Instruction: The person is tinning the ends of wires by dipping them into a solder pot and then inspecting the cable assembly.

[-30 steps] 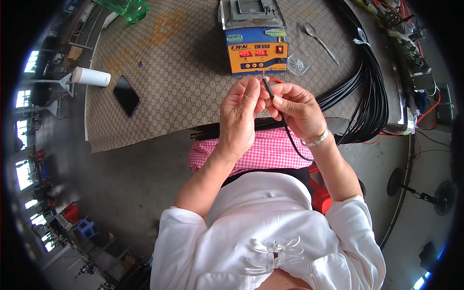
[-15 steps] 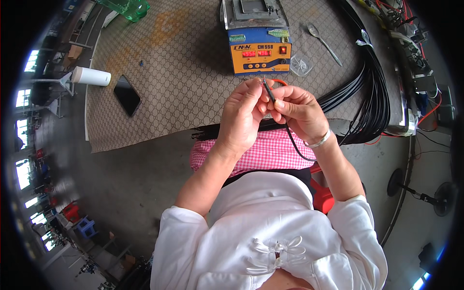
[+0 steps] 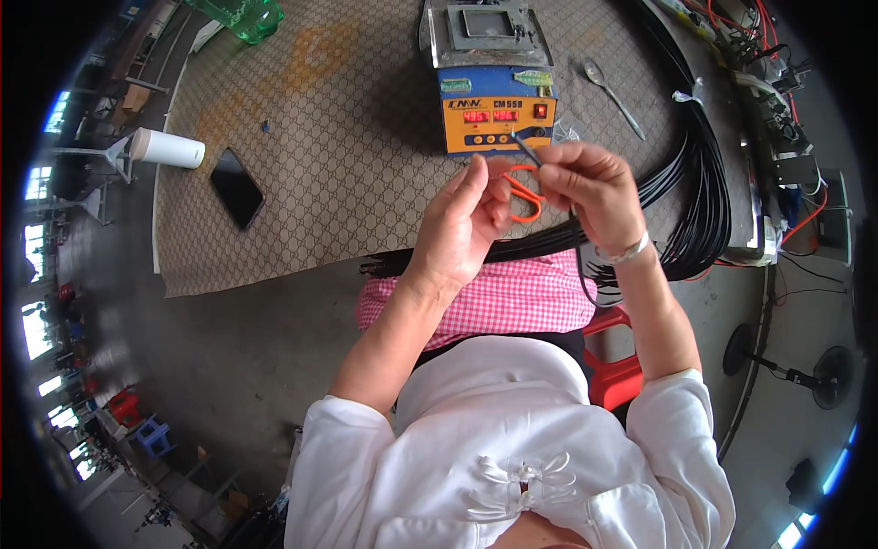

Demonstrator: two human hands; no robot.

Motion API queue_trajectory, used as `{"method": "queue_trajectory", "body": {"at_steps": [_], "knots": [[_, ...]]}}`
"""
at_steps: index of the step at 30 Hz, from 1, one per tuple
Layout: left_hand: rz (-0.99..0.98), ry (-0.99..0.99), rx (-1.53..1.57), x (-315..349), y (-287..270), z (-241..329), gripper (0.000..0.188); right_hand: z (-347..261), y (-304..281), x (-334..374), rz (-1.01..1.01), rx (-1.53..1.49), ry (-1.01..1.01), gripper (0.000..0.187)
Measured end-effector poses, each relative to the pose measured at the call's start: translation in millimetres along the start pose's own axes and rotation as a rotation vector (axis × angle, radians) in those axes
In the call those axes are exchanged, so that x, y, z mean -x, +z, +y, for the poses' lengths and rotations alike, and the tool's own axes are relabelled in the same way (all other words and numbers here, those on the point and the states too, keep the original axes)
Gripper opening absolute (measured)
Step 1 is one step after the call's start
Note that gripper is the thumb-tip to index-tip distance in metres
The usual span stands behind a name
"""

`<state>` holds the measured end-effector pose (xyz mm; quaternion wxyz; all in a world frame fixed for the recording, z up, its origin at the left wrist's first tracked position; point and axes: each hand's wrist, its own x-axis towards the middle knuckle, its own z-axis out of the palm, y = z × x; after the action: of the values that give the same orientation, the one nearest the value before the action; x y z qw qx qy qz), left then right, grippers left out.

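Observation:
My right hand (image 3: pixel 599 192) pinches a thin black cable (image 3: pixel 529 151) near its end, which points up and left in front of the orange panel of a box. From the hand the cable's length hangs down in a loop beside the pink checked cloth on my lap. My left hand (image 3: pixel 457 215) is apart from the cable, thumb raised and fingers loosely bent, with nothing visible in it. Close to those fingers are orange loop handles (image 3: pixel 526 218), looking like scissors. The fingers partly cover them; whether they touch is unclear.
Ahead stands a blue and orange solder pot (image 3: pixel 498 119) with a lit red display. Rightward lie a spoon (image 3: pixel 613 99), a small clear dish (image 3: pixel 569 128) and a tied bundle of black cables (image 3: pixel 700 183). Leftward are a phone (image 3: pixel 237 188), white cup (image 3: pixel 168 148) and green bottle (image 3: pixel 247 16).
My hands have separated. The right hand has drawn the cable end up and right, out of my left fingers. More of the orange handles now shows between the hands.

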<state>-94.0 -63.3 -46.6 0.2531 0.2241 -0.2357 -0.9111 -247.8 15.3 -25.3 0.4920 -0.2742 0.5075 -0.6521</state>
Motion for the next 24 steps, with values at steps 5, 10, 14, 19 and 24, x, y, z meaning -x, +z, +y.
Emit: {"method": "queue_trajectory", "body": {"at_steps": [5,10,14,19,24], "knots": [[0.038,-0.014,0.015,4,-21,-1,0.025,-27,-11,-47,0.002,0.402,-0.25,0.018],[0.073,-0.008,0.012,4,-36,-5,0.022,-44,-14,-98,0.133,0.937,-0.395,0.016],[0.102,-0.026,0.03,2,-47,-7,0.022,-41,-22,-132,0.121,1.124,-0.481,0.015],[0.14,-0.03,0.028,2,-57,-5,0.022,-36,-22,-155,0.079,1.329,-0.57,0.015],[0.142,-0.044,0.032,-1,-62,-7,0.021,-34,-24,-166,0.094,1.411,-0.549,0.013]]}}
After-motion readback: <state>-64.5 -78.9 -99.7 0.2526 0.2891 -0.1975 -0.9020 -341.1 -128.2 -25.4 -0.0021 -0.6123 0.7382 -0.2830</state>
